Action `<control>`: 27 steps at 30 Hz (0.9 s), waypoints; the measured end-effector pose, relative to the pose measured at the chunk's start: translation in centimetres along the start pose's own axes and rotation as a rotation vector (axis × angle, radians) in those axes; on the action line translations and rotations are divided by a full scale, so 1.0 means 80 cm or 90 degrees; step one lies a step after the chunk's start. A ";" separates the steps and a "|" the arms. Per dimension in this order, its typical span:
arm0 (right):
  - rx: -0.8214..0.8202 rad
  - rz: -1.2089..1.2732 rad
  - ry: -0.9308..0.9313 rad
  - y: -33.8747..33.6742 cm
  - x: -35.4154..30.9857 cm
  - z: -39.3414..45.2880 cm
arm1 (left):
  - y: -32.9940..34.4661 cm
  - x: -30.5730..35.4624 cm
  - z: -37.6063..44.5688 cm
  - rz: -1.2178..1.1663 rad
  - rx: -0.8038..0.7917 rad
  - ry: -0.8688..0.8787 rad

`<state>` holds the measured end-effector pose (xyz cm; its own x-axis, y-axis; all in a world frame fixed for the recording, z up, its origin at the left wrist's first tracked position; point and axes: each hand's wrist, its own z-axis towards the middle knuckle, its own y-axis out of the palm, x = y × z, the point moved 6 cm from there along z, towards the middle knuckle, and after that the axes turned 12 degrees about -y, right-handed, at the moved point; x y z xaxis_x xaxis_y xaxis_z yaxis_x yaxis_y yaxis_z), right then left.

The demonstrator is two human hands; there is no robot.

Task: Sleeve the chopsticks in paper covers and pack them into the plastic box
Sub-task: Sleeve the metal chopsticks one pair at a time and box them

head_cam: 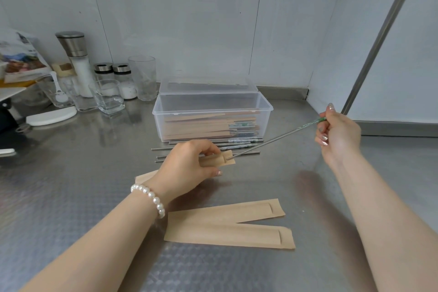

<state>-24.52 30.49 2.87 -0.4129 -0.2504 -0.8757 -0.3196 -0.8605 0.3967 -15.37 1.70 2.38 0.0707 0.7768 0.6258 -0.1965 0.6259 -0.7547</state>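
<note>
Now left hand (187, 163) gripping paper sleeve (219, 161), right hand (337, 133) pinching chopstick (272, 141), tip at sleeve mouth

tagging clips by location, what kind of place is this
Probably a kitchen prep counter: a stainless steel worktop, tiled wall, and a salt grinder with shakers and glasses.

Our left hand (187, 165) hovers low over the counter, palm down, fingers curled and thumb pinching, a pearl bracelet (149, 198) on its wrist. Our right hand (337, 134) is raised higher and farther right, fingers curled in a pinch, forearm reaching up from the lower right.
</note>
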 end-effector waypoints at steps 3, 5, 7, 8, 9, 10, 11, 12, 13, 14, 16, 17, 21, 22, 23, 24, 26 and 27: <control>-0.041 -0.012 0.025 0.007 0.006 -0.003 | 0.001 0.000 0.001 -0.007 -0.003 0.005; -0.113 -0.028 0.066 0.017 0.014 -0.009 | 0.002 0.000 0.001 -0.010 -0.004 0.012; -0.204 -0.064 0.115 0.028 0.023 -0.020 | 0.003 0.000 0.000 -0.014 -0.004 0.017; -0.255 -0.095 0.138 0.033 0.026 -0.027 | 0.003 0.001 0.000 -0.017 -0.004 0.019; -0.308 -0.130 0.159 0.039 0.029 -0.035 | 0.003 0.001 0.000 -0.020 -0.004 0.019; -0.363 -0.163 0.176 0.045 0.031 -0.044 | 0.003 0.001 0.000 -0.022 -0.004 0.020; -0.417 -0.188 0.187 0.051 0.032 -0.052 | 0.002 0.001 0.001 -0.022 -0.003 0.020; -0.461 -0.200 0.194 0.056 0.034 -0.060 | 0.003 0.001 0.001 -0.022 -0.004 0.020; -0.492 -0.203 0.197 0.061 0.036 -0.067 | 0.003 0.001 0.001 -0.023 -0.006 0.019; -0.515 -0.205 0.199 0.065 0.037 -0.072 | 0.003 0.001 0.001 -0.024 -0.009 0.019; -0.552 -0.210 0.199 0.071 0.040 -0.081 | 0.004 0.001 0.001 -0.021 -0.014 0.021; -0.566 -0.211 0.201 0.074 0.041 -0.084 | 0.004 0.001 0.000 -0.019 -0.016 0.023; -0.606 -0.217 0.198 0.079 0.046 -0.094 | 0.005 0.003 0.000 -0.015 -0.022 0.027; -0.617 -0.222 0.194 0.080 0.046 -0.095 | 0.006 0.003 0.000 -0.014 -0.023 0.028; -0.627 -0.225 0.190 0.081 0.046 -0.097 | 0.006 0.003 0.000 -0.014 -0.023 0.030; -0.634 -0.228 0.187 0.082 0.047 -0.097 | 0.006 0.004 0.000 -0.014 -0.023 0.031; -0.647 -0.233 0.183 0.084 0.047 -0.098 | 0.006 0.004 0.000 -0.014 -0.024 0.032; -0.652 -0.240 0.179 0.084 0.047 -0.098 | 0.007 0.004 0.000 -0.015 -0.025 0.032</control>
<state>-21.54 20.28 0.08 -0.1895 0.1231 -0.9741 0.5212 -0.8282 -0.2060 -15.41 2.28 2.17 0.1240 0.7633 0.6340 -0.1553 0.6460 -0.7474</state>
